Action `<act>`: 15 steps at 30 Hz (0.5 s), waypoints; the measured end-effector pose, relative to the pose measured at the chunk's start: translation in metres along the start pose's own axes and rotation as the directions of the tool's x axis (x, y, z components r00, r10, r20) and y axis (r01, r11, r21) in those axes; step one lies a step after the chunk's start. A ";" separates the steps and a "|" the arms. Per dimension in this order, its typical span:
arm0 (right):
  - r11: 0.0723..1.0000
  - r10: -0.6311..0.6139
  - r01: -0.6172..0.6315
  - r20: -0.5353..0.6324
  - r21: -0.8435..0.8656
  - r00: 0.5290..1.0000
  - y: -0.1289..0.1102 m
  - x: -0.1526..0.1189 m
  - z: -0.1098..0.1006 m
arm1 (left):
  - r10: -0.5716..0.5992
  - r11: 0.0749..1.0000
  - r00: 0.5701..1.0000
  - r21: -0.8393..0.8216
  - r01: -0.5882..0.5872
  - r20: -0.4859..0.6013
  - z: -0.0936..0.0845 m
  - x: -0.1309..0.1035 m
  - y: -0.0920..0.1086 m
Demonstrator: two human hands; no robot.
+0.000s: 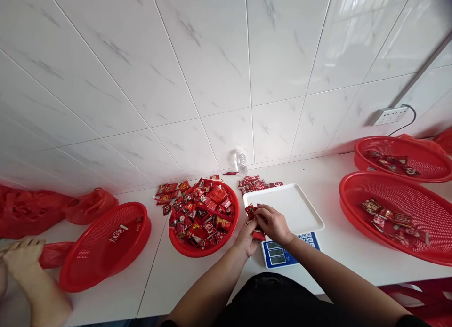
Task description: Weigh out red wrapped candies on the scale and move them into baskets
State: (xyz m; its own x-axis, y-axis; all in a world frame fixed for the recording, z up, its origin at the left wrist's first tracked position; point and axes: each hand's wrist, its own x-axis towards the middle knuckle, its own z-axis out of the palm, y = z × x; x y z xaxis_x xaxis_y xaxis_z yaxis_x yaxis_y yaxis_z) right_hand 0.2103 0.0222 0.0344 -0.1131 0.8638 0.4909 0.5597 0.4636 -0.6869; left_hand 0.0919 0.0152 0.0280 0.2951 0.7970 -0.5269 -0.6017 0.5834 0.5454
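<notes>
My left hand (246, 236) is closed around several small red wrapped packets (259, 235), in front of the scale's left edge. My right hand (275, 225) meets it there, its fingers pinched on the same packets; which ones each hand grips is partly hidden. Beneath and beyond my hands is the white tray (300, 209) of a weighing scale with a blue panel (312, 240). Just left stands a round red basket (235, 228) heaped with mixed red packets (205, 214). More red packets (252, 183) lie behind the tray.
Two red baskets (348, 195) (360, 153) with some packets stand at right. Another red basket (102, 251) sits at left, near a co-worker's hand (24, 256). A clear plastic bottle (241, 163) stands by the tiled wall. Red plastic bags (92, 207) lie at far left. A power strip (390, 115) hangs on the wall.
</notes>
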 end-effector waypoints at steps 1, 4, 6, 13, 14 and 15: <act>1.000 -0.016 0.016 -0.004 -0.027 1.000 0.001 0.000 -0.002 | 0.006 1.000 1.000 0.013 -0.006 0.012 0.005 -0.002 0.001; 0.999 -0.036 0.035 -0.039 -0.036 0.999 0.004 0.002 -0.008 | -0.005 0.998 0.999 0.056 0.002 0.043 0.016 -0.010 0.009; 0.998 -0.052 0.050 -0.070 -0.028 0.996 0.006 0.004 -0.012 | -0.019 0.998 0.998 0.064 0.015 0.063 0.021 -0.013 0.015; 0.990 -0.116 0.112 -0.046 -0.085 0.992 0.003 0.001 -0.016 | -0.214 0.976 0.972 -0.010 0.216 0.094 0.027 -0.012 0.022; 0.989 -0.111 0.106 -0.037 -0.103 0.993 0.002 0.000 -0.016 | -0.231 0.972 0.968 -0.014 0.233 0.095 0.027 -0.011 0.021; 0.988 -0.095 0.090 -0.034 -0.126 0.995 0.000 0.000 -0.016 | -0.241 0.969 0.966 -0.024 0.245 0.097 0.027 -0.010 0.020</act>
State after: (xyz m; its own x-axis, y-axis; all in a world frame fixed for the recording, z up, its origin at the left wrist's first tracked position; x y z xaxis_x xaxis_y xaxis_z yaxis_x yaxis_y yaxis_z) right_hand 0.2240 0.0194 0.0431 -0.1376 0.8089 0.5716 0.6464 0.5105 -0.5670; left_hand 0.0971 0.0227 0.0621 0.5019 0.6439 -0.5775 -0.5289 0.7568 0.3841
